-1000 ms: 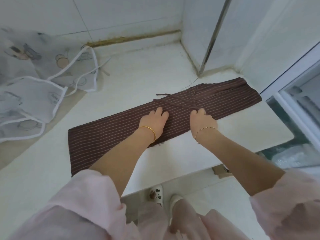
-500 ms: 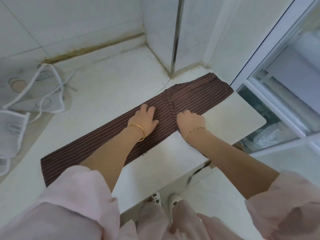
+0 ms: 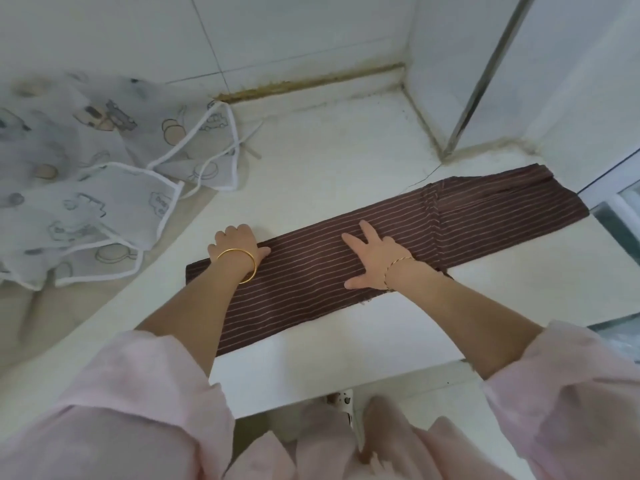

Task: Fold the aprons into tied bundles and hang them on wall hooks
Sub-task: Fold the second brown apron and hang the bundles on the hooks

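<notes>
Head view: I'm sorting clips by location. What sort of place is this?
Probably a home kitchen or utility corner: tiled wall, white counter, window frame at right.

bright, even daylight | faint soft shadows | soft focus | wide-angle edge distortion

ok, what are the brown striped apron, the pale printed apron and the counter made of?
Brown striped apron: woven cloth, probably cotton; matte, soft creases at the fold. Pale printed apron: thin synthetic, maybe plastic film; translucent, white bound edges. White counter: likely stone or tile; hard, smooth, with a hairline crack.
</notes>
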### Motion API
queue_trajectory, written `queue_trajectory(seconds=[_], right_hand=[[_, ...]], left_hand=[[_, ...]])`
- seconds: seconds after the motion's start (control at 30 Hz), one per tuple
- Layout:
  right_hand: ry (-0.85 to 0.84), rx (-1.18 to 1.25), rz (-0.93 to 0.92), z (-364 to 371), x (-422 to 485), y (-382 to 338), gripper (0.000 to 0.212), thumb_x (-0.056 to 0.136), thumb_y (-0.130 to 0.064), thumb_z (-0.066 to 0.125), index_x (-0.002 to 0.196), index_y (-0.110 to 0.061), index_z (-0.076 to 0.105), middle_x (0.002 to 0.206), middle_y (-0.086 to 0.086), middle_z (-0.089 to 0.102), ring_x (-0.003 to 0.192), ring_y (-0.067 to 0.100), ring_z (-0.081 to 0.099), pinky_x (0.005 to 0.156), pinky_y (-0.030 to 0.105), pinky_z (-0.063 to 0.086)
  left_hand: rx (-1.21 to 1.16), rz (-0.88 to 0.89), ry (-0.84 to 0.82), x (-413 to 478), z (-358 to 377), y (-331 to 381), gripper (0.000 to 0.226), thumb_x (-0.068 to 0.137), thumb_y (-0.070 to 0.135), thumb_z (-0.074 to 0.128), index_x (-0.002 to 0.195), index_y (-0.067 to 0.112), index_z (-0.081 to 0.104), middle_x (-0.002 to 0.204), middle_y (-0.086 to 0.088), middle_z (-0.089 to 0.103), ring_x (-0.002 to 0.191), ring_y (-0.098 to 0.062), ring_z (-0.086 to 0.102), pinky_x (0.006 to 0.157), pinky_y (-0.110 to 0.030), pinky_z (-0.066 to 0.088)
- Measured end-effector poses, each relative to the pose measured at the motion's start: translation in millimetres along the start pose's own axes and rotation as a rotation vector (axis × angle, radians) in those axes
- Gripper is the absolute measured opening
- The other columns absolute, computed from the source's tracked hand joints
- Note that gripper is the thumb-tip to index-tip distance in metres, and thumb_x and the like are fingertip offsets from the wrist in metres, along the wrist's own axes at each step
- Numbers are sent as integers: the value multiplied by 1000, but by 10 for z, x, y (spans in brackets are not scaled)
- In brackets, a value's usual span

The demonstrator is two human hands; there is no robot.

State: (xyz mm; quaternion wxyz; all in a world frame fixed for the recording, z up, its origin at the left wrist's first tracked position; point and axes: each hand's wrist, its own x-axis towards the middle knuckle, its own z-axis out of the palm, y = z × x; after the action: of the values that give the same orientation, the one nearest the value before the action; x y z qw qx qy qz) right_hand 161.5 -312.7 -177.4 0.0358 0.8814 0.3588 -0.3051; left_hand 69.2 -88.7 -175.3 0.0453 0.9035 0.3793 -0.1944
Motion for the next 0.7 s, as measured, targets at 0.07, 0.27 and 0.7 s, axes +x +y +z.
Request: queue_trajectory(seconds=[0.07, 0.27, 0.7], right_hand=[[-34, 56, 0, -66, 26, 5, 102, 77, -53, 68, 150, -34, -1, 157, 1, -19, 133, 39, 32, 104, 46, 41], [-84, 140, -14, -148, 104, 71, 106, 76, -25, 76, 151, -29, 0, 155, -2, -22, 135, 32, 34, 100, 37, 45], [-39, 201, -53, 31, 72, -100, 82, 86, -31, 65, 151, -25, 15, 159, 8, -1, 130, 32, 42, 102, 40, 43]], left_hand=[[-24, -64, -32, 11, -21, -182, 64, 86, 49, 61, 129, 6, 43, 128, -15, 47, 120, -33, 43, 95, -43, 40], [35, 26, -119, 91, -38, -432, 54, 86, 50, 60, 116, 6, 49, 105, -11, 57, 103, -29, 52, 85, -40, 43], [-1030, 146, -892, -141, -916, 240, 21, 92, 27, 56, 84, 8, 60, 65, -6, 69, 53, -12, 66, 49, -21, 54]])
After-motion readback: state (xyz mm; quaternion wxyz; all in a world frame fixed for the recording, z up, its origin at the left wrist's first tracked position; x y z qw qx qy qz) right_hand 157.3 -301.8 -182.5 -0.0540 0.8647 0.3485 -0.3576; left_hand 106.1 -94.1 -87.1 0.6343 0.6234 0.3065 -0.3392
